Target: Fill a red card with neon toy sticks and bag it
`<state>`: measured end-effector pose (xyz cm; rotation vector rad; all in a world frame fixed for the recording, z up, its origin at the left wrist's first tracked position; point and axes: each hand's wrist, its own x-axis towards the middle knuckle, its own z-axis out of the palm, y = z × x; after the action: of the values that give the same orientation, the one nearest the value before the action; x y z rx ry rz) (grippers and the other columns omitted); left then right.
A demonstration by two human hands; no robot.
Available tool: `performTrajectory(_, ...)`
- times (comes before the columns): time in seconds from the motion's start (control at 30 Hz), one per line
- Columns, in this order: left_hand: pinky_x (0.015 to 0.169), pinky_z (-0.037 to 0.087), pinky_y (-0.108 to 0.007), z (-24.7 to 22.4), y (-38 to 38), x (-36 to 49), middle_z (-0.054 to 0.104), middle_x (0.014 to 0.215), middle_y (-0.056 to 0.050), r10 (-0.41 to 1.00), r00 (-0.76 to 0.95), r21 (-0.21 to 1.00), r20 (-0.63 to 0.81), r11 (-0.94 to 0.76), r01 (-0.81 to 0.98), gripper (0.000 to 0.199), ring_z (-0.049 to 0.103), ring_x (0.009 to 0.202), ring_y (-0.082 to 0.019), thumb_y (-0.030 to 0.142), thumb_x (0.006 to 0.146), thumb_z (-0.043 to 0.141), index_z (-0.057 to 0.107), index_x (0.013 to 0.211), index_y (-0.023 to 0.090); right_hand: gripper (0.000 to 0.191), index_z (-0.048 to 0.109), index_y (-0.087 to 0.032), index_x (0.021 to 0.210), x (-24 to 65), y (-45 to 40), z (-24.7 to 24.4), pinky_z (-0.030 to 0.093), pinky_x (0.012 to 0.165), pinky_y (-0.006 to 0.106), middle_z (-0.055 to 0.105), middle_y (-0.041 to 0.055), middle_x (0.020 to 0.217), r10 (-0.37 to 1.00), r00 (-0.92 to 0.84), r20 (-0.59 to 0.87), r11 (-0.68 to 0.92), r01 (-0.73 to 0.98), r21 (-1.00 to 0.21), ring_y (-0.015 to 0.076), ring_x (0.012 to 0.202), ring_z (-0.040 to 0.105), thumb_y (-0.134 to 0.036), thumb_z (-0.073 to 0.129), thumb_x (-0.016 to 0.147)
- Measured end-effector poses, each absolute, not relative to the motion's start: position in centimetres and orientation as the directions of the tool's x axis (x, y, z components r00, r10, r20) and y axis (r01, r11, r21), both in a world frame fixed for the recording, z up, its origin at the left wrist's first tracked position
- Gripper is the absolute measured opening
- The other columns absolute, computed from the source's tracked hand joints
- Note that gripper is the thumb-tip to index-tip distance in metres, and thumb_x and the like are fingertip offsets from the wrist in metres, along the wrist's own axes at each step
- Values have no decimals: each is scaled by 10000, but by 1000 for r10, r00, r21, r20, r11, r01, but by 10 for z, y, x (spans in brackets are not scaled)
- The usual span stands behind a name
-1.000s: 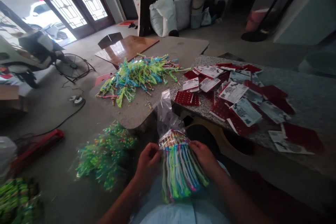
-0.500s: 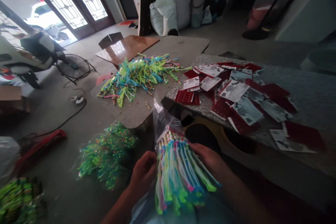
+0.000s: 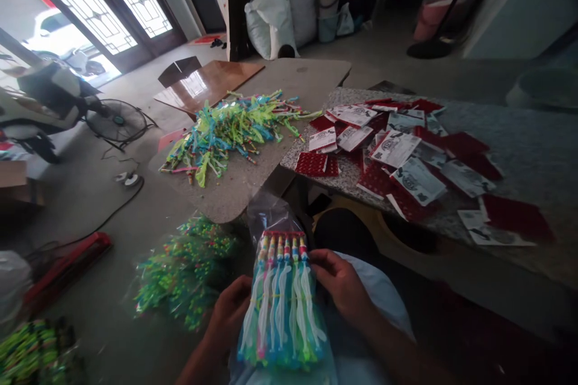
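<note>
I see a clear bag [image 3: 282,307] of bright tassel toys held upright over my lap, its row of beaded heads at the top and the pale streamers hanging down inside the plastic; the empty bag mouth stands crumpled above the heads. My left hand [image 3: 230,313] comes up from below with the forearm angled inward, fingers curled and pressed against the bag's left edge about halfway down. My right hand [image 3: 341,283] reaches in from the right, wrist slightly bent, thumb and fingers pinching the bag's upper right side just beside the heads. Both hands are closed on the bag, one on each side. Just to the left, on the floor, lies a bagged heap [image 3: 185,271] of green and multicoloured toys, and another green bundle [image 3: 31,349] sits at the lower left corner. Ahead of the bag, a grey tabletop [image 3: 244,192] carries a loose pile [image 3: 230,129] of the same toys. To the right, a speckled counter [image 3: 519,138] is strewn with red and white cards [image 3: 397,150]. Well apart, a fan [image 3: 117,123] rests on the floor near the glass doors.
</note>
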<state>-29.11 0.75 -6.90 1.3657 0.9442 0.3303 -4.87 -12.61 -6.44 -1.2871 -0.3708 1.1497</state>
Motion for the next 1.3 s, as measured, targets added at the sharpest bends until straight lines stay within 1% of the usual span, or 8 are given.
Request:
performTrajectory(0.1,701,515,-268,-70,12,-293,616,812,-48,688,667,938,-287,61,340,404,566,766,-191,569,826,787,719,837,172,231,763,-233,1040,-45,-119,-64,538,869,320,762,54,1033,834,476,-281,-171,-261,-950,228,965,698,-414,712,905)
performTrajectory(0.27,901,549,-329,-68,23,-289,651,1184,-154,700,705,921,-116,-191,341,335,641,1067,-281,494,909,717,767,826,174,129,716,-224,945,-42,-108,-68,517,868,312,719,39,962,855,519,-2,-91,147,-985,201,929,677,-253,589,948)
performTrajectory(0.5,914,561,-341,-62,24,-285,694,1156,-151,689,715,935,-114,-169,312,332,659,1079,-293,498,886,750,778,899,167,133,612,-234,1040,-53,-129,-72,538,794,286,679,48,992,827,423,370,92,547,-832,178,892,682,-155,512,1002)
performTrajectory(0.6,901,571,-344,-62,20,-286,710,1143,-126,725,659,941,-200,-45,335,386,678,1025,-267,496,906,730,727,1125,178,173,583,-249,1114,-57,-143,-68,548,780,283,684,48,1028,844,351,406,115,621,-776,178,900,693,-134,510,1008)
performTrajectory(0.77,872,568,-301,-65,22,-283,719,1163,-105,812,554,948,-183,-3,317,480,694,1009,-228,480,943,674,602,1328,202,205,550,-259,1151,-59,-153,-58,555,776,279,685,46,1037,893,233,386,170,619,-766,178,916,696,-117,512,1007)
performTrajectory(1.0,725,517,-265,-72,36,-276,732,835,-42,800,598,793,-40,-339,506,253,662,747,-186,390,953,582,715,1002,181,193,585,-270,1129,-60,-153,-63,541,781,285,683,43,1040,910,271,313,148,493,-857,177,905,682,-141,518,1003)
performTrajectory(1.1,666,490,-240,-63,34,-274,705,777,-20,832,554,810,-35,-301,503,293,642,702,-168,434,979,549,697,1013,183,109,621,-259,1047,-60,-149,-53,534,788,289,680,44,1009,894,390,220,76,352,-933,180,886,665,-231,517,1029)
performTrajectory(1.3,609,472,-250,-12,37,-264,708,761,-26,890,447,886,-93,-131,445,308,618,669,-174,484,885,655,720,938,188,222,647,-230,931,-47,-128,3,469,580,255,619,2,717,814,571,-101,-69,-78,-995,155,634,577,-435,591,995)
